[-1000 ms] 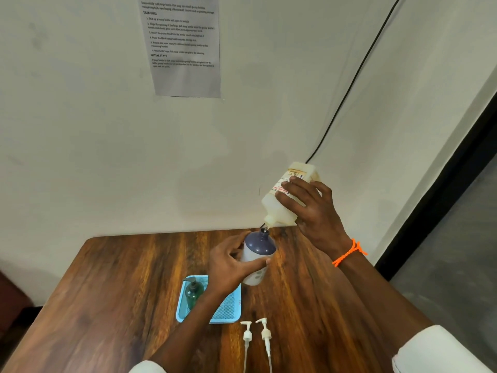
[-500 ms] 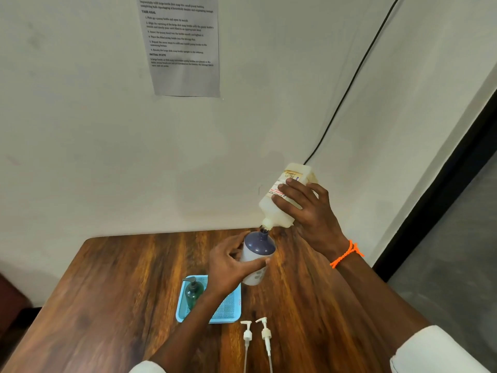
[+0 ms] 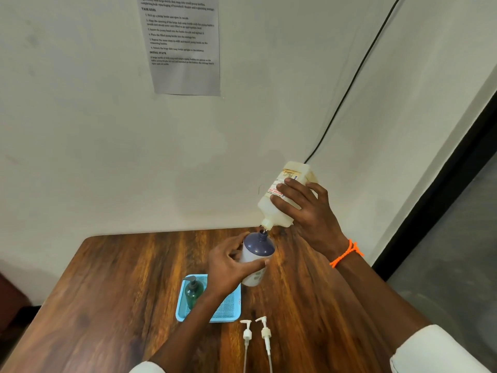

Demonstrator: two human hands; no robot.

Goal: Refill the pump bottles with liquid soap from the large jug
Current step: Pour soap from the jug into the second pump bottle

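On the tabletop [image 3: 113, 286] I tip the jug [image 3: 282, 200] neck-down in my gripping right hand [image 3: 309, 211], its spout just over the bottle [image 3: 256, 254]. My left hand [image 3: 228, 267] clasps that bottle, steadying it. Two pumps [image 3: 256, 333] lie aside, ready for refitting.

I can't read the wall notice [image 3: 185, 44] above the wooden table [image 3: 113, 286]; print too blurred, top edge cropped. On the table, my left forearm covers part of the blue tray [image 3: 228, 310], and my left hand [image 3: 228, 267] hides the near side of the white pump bottle [image 3: 255, 275]. Jug [image 3: 285, 200] label too small to read, half under my right hand [image 3: 309, 208]. Two pump heads' [image 3: 265, 333] tubes run off the bottom edge. Can't tell if soap flows.
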